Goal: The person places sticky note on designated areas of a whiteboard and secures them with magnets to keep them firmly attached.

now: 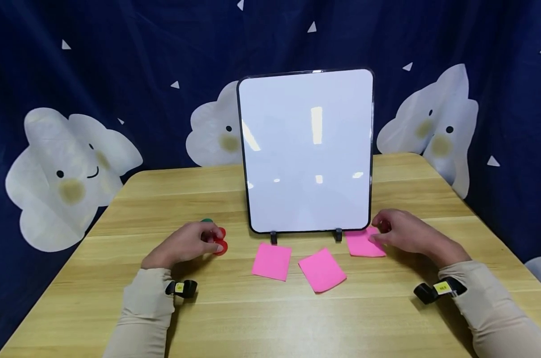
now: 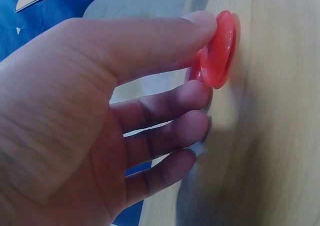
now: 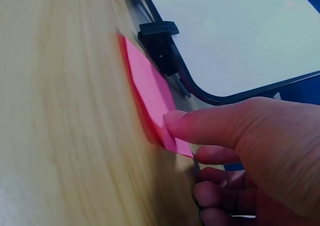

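Note:
At the table's left, my left hand point(image 1: 187, 243) has its thumb and index finger at two round red magnets point(image 1: 222, 247). The left wrist view shows the thumb on a glossy red magnet point(image 2: 218, 53), tilted against the wood, with the other fingers bent loosely. Behind the hand, a green disc point(image 1: 206, 220) is mostly hidden. My right hand point(image 1: 405, 232) pinches the right edge of a pink sticky note point(image 1: 362, 243) by the whiteboard's point(image 1: 306, 154) lower right corner. In the right wrist view, the thumb lies on this note point(image 3: 150, 85), which appears raised from the table along its near side.
The whiteboard stands upright on two small black feet point(image 1: 338, 235). Two more pink sticky notes, a left one point(image 1: 272, 261) and a middle one point(image 1: 322, 270), lie in front of it. A dark blue curtain point(image 1: 163, 40) with white clouds hangs behind the wooden table point(image 1: 279, 323).

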Available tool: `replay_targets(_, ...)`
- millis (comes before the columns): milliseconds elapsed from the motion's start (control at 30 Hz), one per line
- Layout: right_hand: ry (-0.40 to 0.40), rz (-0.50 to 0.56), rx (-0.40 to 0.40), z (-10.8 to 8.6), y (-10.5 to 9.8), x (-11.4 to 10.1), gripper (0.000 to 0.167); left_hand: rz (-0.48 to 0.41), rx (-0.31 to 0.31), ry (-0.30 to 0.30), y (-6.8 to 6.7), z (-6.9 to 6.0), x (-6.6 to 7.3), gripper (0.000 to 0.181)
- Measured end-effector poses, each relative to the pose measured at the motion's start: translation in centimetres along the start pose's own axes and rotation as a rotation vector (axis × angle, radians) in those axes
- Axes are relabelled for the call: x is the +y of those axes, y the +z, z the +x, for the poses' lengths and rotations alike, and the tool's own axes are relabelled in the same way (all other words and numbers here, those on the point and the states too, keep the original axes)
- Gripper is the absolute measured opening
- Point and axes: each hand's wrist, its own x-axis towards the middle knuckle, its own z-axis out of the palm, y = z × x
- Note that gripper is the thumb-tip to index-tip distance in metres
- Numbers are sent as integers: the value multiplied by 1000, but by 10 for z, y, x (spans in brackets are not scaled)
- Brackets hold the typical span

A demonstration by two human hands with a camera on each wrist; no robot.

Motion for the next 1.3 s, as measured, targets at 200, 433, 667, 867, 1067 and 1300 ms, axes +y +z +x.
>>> replay_targets(200, 15, 27, -38, -2, -4, 2, 29, -17, -2, 21, -1, 0, 0, 18)
replay_targets(433, 7, 34, -58, -2, -5, 4, 25, 11, -41, 25, -3, 0, 1, 30)
replay_targets(667, -24, 51, -59, -5, -7, 5, 20, 39, -56, 35, -3, 0, 1, 27)
replay_targets(867, -52, 79, -42, -6, -6, 6, 19, 37, -41, 36, -2, 0, 2, 25)
replay_targets(1067, -53, 90, -29, -7, -5, 6, 19, 40, -14, 35, 0, 0, 2, 25)
replay_targets(1300, -89, 121, -50, -9, -5, 4, 16, 32, -4, 52, 0, 1, 4, 24)
